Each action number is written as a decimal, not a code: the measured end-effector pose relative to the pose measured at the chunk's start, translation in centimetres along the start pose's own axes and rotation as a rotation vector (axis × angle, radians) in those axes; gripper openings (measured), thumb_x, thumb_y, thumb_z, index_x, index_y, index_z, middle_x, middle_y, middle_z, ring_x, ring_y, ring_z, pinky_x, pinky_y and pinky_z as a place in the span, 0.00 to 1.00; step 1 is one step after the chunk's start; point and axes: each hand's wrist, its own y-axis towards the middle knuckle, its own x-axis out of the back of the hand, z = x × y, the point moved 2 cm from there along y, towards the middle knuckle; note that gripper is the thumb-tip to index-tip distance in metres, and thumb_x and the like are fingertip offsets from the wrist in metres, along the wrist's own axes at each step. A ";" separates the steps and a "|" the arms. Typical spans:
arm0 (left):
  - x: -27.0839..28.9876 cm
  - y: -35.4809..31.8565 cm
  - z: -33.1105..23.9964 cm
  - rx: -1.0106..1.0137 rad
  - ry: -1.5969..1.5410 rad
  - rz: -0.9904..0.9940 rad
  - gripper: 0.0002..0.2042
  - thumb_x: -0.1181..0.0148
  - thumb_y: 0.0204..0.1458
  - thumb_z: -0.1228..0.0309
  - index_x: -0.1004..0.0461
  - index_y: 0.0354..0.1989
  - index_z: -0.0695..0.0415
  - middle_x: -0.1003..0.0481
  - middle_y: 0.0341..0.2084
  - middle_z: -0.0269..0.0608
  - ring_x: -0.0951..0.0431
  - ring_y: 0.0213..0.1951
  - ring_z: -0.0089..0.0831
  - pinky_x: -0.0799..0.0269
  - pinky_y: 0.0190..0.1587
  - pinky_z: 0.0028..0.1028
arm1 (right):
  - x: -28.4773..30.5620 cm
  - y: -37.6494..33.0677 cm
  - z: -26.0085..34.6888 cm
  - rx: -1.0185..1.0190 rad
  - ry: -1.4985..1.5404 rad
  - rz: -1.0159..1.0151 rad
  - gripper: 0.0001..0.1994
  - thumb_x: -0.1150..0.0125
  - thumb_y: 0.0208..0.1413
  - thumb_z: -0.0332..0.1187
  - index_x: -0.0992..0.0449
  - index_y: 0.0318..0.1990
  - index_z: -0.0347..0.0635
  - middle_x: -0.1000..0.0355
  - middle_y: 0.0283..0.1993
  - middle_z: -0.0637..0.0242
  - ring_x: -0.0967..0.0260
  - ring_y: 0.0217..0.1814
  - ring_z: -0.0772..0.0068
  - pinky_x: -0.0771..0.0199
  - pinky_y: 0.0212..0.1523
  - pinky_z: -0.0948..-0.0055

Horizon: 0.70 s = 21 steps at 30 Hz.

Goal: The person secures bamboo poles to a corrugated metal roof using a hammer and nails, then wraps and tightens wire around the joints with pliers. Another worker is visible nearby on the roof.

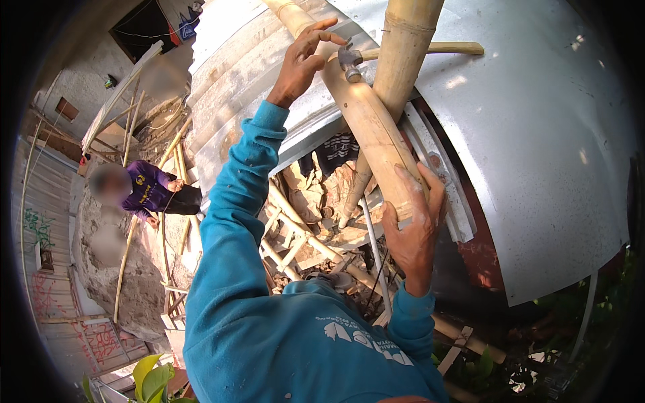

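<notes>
A thick bamboo pole [366,117] slants toward me over the roof edge and crosses an upright bamboo pole [406,50]. On the slanted pole rests a claw hammer [351,64]; the upright pole hides the middle of its wooden handle. My left hand [302,66] is raised beside the hammer head, fingers apart, with nothing seen in it. Lower down, my right hand [415,235] holds the near end of the slanted pole, thumb on one side and fingers lying along the other.
Corrugated roofing [235,87] lies to the left, a smooth metal sheet [517,134] to the right. Below are a bamboo frame [302,232], rubble and a thin pipe [375,248]. A person in a purple top [151,191] is at the left among bamboo poles.
</notes>
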 end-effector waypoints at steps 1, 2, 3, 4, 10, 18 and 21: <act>0.5 -0.7 -0.1 -0.005 -0.010 -0.056 0.24 0.52 0.37 0.74 0.20 0.45 0.57 0.38 0.68 0.45 0.41 0.71 0.46 0.49 0.74 0.44 | -0.1 0.0 -0.2 0.004 0.004 0.000 0.33 0.33 0.46 0.26 0.28 0.64 0.54 0.41 0.65 0.55 0.43 0.69 0.50 0.45 0.67 0.47; 1.6 -1.9 -0.2 0.016 0.048 -0.137 0.24 0.52 0.38 0.73 0.20 0.46 0.56 0.36 0.67 0.45 0.39 0.70 0.46 0.48 0.74 0.45 | -0.2 0.0 -0.3 0.010 0.009 0.001 0.32 0.33 0.46 0.25 0.28 0.63 0.54 0.41 0.66 0.55 0.43 0.69 0.49 0.44 0.68 0.47; 2.9 -3.8 -0.3 0.086 0.107 -0.219 0.22 0.51 0.41 0.73 0.20 0.47 0.57 0.35 0.66 0.48 0.37 0.69 0.47 0.47 0.74 0.46 | -0.4 0.1 -0.2 0.020 0.017 0.004 0.32 0.33 0.46 0.25 0.28 0.63 0.54 0.41 0.66 0.54 0.43 0.69 0.49 0.44 0.68 0.47; 4.5 -5.8 -0.3 0.136 0.108 -0.306 0.21 0.50 0.43 0.73 0.20 0.47 0.58 0.33 0.65 0.49 0.35 0.68 0.46 0.45 0.72 0.45 | -0.5 0.2 0.0 0.019 0.040 0.014 0.31 0.34 0.46 0.25 0.28 0.63 0.53 0.41 0.66 0.53 0.44 0.69 0.48 0.43 0.68 0.47; 6.5 -18.1 -0.1 0.507 0.119 -0.589 0.13 0.45 0.53 0.74 0.22 0.46 0.63 0.24 0.56 0.47 0.27 0.57 0.34 0.36 0.63 0.31 | -0.2 0.0 -0.2 0.092 0.016 -0.044 0.27 0.40 0.52 0.26 0.28 0.62 0.43 0.40 0.66 0.50 0.43 0.69 0.46 0.40 0.67 0.46; 14.7 -37.1 0.4 0.845 0.511 -1.111 0.15 0.44 0.51 0.72 0.18 0.44 0.63 0.19 0.33 0.42 0.23 0.33 0.25 0.27 0.41 0.28 | -0.7 0.2 -0.2 0.181 -0.048 -0.031 0.25 0.42 0.54 0.28 0.28 0.62 0.42 0.39 0.65 0.50 0.41 0.69 0.46 0.36 0.66 0.47; 16.3 -42.2 0.8 0.924 0.548 -1.218 0.15 0.45 0.52 0.71 0.20 0.46 0.64 0.19 0.34 0.41 0.24 0.32 0.25 0.28 0.39 0.27 | -0.3 0.1 -0.4 0.168 -0.070 -0.047 0.24 0.42 0.56 0.29 0.28 0.62 0.41 0.39 0.65 0.50 0.41 0.69 0.47 0.36 0.66 0.47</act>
